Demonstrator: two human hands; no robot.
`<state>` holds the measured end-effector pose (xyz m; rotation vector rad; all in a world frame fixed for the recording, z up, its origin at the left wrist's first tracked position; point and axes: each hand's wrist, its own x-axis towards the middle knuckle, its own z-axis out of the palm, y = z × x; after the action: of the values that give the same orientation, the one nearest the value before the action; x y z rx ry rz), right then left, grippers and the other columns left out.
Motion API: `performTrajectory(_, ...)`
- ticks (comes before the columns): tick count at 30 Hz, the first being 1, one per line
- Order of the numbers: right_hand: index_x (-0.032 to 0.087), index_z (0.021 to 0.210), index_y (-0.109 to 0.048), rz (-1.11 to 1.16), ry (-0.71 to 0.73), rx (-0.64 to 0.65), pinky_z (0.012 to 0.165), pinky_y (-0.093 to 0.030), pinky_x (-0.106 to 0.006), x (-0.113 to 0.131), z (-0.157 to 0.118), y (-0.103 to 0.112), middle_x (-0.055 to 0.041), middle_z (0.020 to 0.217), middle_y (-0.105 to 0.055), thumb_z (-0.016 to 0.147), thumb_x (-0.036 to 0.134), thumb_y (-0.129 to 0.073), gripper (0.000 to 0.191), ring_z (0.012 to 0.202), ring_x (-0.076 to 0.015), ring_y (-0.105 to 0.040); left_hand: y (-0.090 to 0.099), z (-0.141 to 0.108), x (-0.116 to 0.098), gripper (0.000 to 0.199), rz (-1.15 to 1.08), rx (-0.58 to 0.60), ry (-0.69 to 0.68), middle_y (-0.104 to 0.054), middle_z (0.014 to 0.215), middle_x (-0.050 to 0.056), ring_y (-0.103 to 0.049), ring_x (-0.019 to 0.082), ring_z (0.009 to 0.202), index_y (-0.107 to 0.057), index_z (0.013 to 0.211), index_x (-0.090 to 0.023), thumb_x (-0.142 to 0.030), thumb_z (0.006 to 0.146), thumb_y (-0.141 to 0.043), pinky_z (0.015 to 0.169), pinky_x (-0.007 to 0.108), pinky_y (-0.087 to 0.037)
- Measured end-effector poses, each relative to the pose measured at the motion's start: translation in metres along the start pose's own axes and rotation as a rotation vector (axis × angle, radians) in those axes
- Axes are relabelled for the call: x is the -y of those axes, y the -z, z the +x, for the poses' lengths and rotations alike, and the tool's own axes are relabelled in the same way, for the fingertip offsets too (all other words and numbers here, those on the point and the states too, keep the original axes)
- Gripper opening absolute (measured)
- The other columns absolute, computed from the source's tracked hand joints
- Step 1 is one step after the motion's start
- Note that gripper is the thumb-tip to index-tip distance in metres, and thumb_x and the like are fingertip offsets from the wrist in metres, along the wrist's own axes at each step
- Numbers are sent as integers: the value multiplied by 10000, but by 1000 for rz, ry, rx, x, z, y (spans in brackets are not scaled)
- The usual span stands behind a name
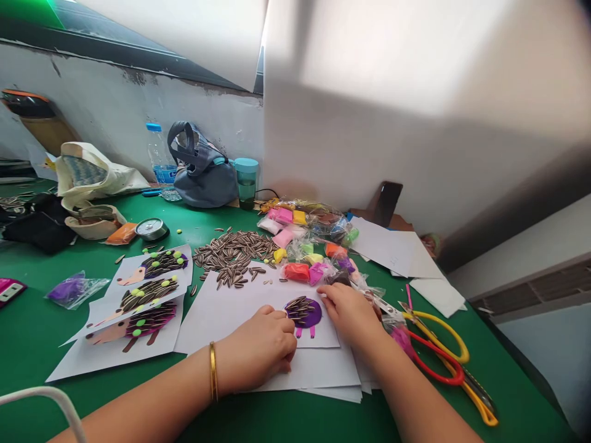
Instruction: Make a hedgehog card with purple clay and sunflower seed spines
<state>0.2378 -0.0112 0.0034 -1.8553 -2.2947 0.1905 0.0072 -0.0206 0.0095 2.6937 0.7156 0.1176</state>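
White paper [318, 339] carries a purple clay shape [314, 315] with striped seeds stuck on its left part and two pink legs below. My left hand [258, 347] rests at the shape's left edge, its fingers curled; whatever they hold is hidden. My right hand [348, 312] lies on the paper just right of the shape, fingers somewhat apart, with nothing visible in them. Behind the paper is a pile of striped seeds [240, 249]. Finished-looking hedgehog pictures [154, 320] with green dots overlap on the left.
Clay packets [296, 272] lie behind my right hand. Scissors with yellow and red handles [436, 363] are at the right. Along the wall stand a grey bag [205, 178], a teal-lidded cup [246, 184], a bottle [161, 160] and a phone [388, 202]. A tin [151, 229] sits left.
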Motion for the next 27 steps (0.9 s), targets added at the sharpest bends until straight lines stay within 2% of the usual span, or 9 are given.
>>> performTrajectory(3, 292, 1138, -669, -5, 8, 30, 769, -420, -278, -3, 1, -3, -37, 939, -651, 938, 236, -471, 287, 909, -183, -607, 5, 2, 4, 75, 5, -68, 43, -638, 911, 3, -557, 184, 875, -611, 824, -210, -238, 813, -680, 793, 324, -352)
performTrajectory(5, 297, 1130, -685, -6, 21, 37, 766, -429, -273, -4, 1, -5, -41, 930, -650, 934, 243, -486, 284, 909, -181, -609, 9, 4, 13, 8, 27, -155, 138, -640, 898, 18, -560, 185, 850, -603, 863, -202, -209, 864, -598, 769, 319, -363)
performTrajectory(7, 293, 1116, -699, -2, 34, 31, 763, -440, -273, -5, 2, -5, -46, 919, -654, 934, 248, -493, 279, 903, -183, -615, 14, 4, 28, 98, 76, -243, 281, -635, 815, 24, -564, 188, 790, -601, 823, -194, -203, 894, -533, 724, 319, -366)
performTrajectory(10, 282, 1089, -717, 9, 55, 20, 765, -456, -280, -4, 2, -5, -50, 914, -666, 931, 243, -501, 270, 897, -188, -626, 19, 3, 51, 147, 135, -341, 435, -661, 862, 45, -586, 212, 841, -631, 866, -202, -203, 901, -488, 743, 341, -378)
performTrajectory(14, 271, 1060, -729, 16, 57, 1, 763, -466, -280, -3, 1, -4, -51, 914, -681, 916, 226, -521, 257, 888, -188, -634, 21, -1, 68, 187, 209, -354, 569, -666, 952, 68, -584, 254, 938, -682, 911, -231, -241, 881, -498, 766, 376, -387)
performTrajectory(19, 265, 1051, -727, 31, 46, -8, 775, -462, -283, 0, 1, -3, -49, 920, -686, 913, 225, -523, 250, 902, -189, -633, 22, -1, 74, 156, 316, -425, 706, -634, 967, 83, -558, 285, 966, -655, 901, -217, -312, 853, -541, 788, 404, -386)
performTrajectory(27, 256, 1018, -729, 50, 37, -14, 788, -451, -285, 3, 1, -2, -46, 913, -688, 905, 197, -515, 250, 895, -186, -636, 19, 7, 78, 222, 328, -356, 726, -626, 940, 93, -548, 281, 953, -653, 822, -198, -312, 899, -478, 781, 402, -369)
